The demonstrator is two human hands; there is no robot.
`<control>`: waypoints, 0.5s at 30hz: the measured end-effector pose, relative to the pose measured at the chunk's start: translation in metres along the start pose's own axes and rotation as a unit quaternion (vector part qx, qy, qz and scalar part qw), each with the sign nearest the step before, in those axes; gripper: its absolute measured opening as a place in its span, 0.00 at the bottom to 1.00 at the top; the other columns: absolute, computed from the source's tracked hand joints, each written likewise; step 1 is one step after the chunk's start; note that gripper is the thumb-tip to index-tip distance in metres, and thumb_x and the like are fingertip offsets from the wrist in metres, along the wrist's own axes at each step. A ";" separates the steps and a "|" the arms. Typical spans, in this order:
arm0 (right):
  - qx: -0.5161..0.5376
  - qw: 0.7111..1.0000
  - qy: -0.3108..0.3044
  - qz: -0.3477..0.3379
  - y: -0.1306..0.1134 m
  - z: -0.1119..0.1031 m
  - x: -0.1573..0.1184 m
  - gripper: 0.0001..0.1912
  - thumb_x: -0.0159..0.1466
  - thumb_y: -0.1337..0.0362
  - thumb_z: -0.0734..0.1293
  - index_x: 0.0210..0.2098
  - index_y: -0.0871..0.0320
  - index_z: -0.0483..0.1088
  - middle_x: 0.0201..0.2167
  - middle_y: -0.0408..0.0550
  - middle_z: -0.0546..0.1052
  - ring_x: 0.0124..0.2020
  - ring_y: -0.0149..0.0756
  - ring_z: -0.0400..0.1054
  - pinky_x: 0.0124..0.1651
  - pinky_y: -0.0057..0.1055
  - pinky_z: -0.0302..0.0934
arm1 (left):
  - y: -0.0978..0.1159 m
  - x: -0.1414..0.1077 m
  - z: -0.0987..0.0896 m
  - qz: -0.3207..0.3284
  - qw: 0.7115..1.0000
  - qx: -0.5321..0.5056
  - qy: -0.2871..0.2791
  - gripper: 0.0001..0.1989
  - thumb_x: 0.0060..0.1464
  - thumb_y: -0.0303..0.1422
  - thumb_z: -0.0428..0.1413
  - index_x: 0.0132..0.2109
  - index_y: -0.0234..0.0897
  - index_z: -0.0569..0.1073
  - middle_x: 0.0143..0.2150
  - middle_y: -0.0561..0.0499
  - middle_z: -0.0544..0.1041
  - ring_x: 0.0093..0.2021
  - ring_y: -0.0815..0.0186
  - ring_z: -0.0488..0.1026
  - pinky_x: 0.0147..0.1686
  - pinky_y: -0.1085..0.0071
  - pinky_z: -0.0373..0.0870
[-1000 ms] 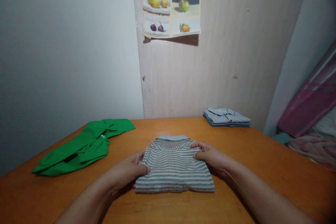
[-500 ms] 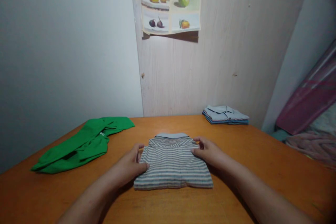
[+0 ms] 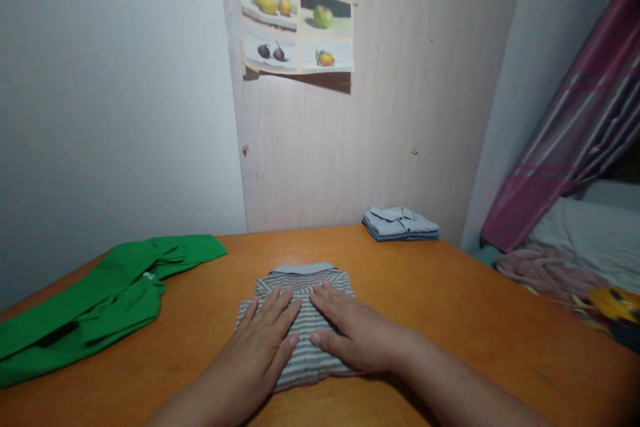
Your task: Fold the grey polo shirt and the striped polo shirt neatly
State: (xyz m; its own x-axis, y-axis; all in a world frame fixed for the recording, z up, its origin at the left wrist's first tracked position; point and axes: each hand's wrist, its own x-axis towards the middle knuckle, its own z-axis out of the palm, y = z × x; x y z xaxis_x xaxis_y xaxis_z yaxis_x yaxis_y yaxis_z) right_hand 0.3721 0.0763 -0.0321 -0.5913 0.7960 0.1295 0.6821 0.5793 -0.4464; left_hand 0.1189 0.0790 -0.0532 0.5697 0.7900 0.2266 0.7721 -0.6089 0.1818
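A folded grey-and-white striped shirt (image 3: 306, 320) lies on the orange-brown table in front of me, its plain grey collar at the far end. My left hand (image 3: 263, 340) rests flat on the shirt's left half with the fingers slightly apart. On the right half my right hand (image 3: 350, 327) lies flat too, its fingers pointing up and left and the thumb apart. Both palms cover much of the striped cloth, and neither hand grips it.
To the left a green garment (image 3: 115, 287) is spread loosely on the table (image 3: 440, 320). A stack of folded shirts (image 3: 403, 223) sits at the back right. Beyond the right edge are a pink curtain (image 3: 540, 167) and a crumpled pinkish cloth (image 3: 545, 270). Fruit pictures (image 3: 297, 27) hang on the wall.
Both hands have left the shirt's side edges and moved inward, now flat on top of it. My view has turned to the right, so everything sits further left in the picture.
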 end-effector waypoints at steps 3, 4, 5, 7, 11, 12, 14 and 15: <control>0.007 0.997 -0.063 0.032 0.003 0.000 -0.003 0.45 0.69 0.40 0.56 0.73 0.65 0.44 0.74 0.61 0.40 0.74 0.52 0.31 0.73 0.51 0.35 | 0.002 -0.002 -0.003 -0.018 0.997 -0.021 -0.071 0.29 0.69 0.48 0.38 0.73 0.49 0.51 0.75 0.50 0.46 0.75 0.52 0.42 0.70 0.43 0.44; 0.008 0.996 -0.074 0.039 0.004 0.001 -0.004 0.46 0.69 0.39 0.55 0.73 0.65 0.43 0.74 0.60 0.39 0.74 0.52 0.30 0.73 0.52 0.33 | 0.003 -0.003 -0.004 -0.024 0.995 -0.029 -0.088 0.30 0.69 0.49 0.37 0.73 0.50 0.51 0.76 0.50 0.45 0.75 0.52 0.41 0.70 0.43 0.43; 0.009 0.996 -0.082 0.042 0.004 0.002 -0.004 0.46 0.69 0.38 0.55 0.73 0.64 0.43 0.74 0.60 0.38 0.74 0.53 0.29 0.73 0.52 0.32 | 0.004 -0.003 -0.006 -0.030 0.994 -0.036 -0.101 0.30 0.69 0.50 0.37 0.73 0.50 0.51 0.76 0.51 0.44 0.75 0.52 0.41 0.70 0.43 0.42; 0.010 0.995 -0.092 0.045 0.004 0.004 -0.004 0.47 0.68 0.37 0.54 0.73 0.64 0.42 0.74 0.59 0.37 0.74 0.53 0.28 0.73 0.53 0.29 | 0.006 -0.003 -0.008 -0.037 0.991 -0.047 -0.116 0.30 0.69 0.51 0.36 0.73 0.51 0.51 0.76 0.51 0.44 0.75 0.53 0.40 0.70 0.43 0.41; 0.016 0.993 -0.102 0.051 0.003 0.005 -0.003 0.48 0.68 0.36 0.54 0.73 0.64 0.42 0.74 0.59 0.38 0.74 0.53 0.29 0.73 0.53 0.29 | 0.008 -0.001 -0.010 -0.046 0.987 -0.055 -0.141 0.31 0.68 0.52 0.35 0.73 0.51 0.50 0.76 0.52 0.42 0.75 0.53 0.38 0.71 0.44 0.38; 0.016 0.993 -0.103 0.053 0.003 0.005 -0.004 0.48 0.68 0.36 0.54 0.73 0.64 0.42 0.74 0.59 0.38 0.75 0.53 0.29 0.73 0.53 0.29 | 0.007 -0.001 -0.010 -0.046 0.987 -0.056 -0.145 0.31 0.68 0.52 0.35 0.73 0.51 0.50 0.76 0.52 0.42 0.75 0.54 0.38 0.71 0.45 0.37; 0.019 0.993 -0.101 0.055 0.004 0.005 -0.005 0.48 0.67 0.36 0.55 0.73 0.64 0.43 0.74 0.59 0.39 0.75 0.52 0.30 0.74 0.52 0.29 | 0.007 0.000 -0.010 -0.046 0.986 -0.057 -0.149 0.31 0.68 0.53 0.34 0.73 0.51 0.50 0.76 0.52 0.41 0.75 0.54 0.37 0.71 0.45 0.36; 0.025 0.994 -0.096 0.054 0.005 0.005 -0.005 0.48 0.67 0.36 0.56 0.73 0.63 0.44 0.74 0.58 0.39 0.75 0.52 0.30 0.74 0.51 0.29 | 0.008 0.000 -0.010 -0.046 0.986 -0.057 -0.150 0.32 0.68 0.53 0.34 0.73 0.51 0.50 0.76 0.52 0.41 0.75 0.54 0.37 0.71 0.45 0.36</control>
State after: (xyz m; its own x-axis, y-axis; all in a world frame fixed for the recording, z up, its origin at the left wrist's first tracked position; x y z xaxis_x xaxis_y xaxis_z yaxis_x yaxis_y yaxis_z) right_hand 0.3764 0.0747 -0.0399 -0.5898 0.8024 -0.0907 0.7270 0.4788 -0.4922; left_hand 0.1217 0.0734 -0.0423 0.5700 0.8171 -0.0860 0.7971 -0.5246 0.2990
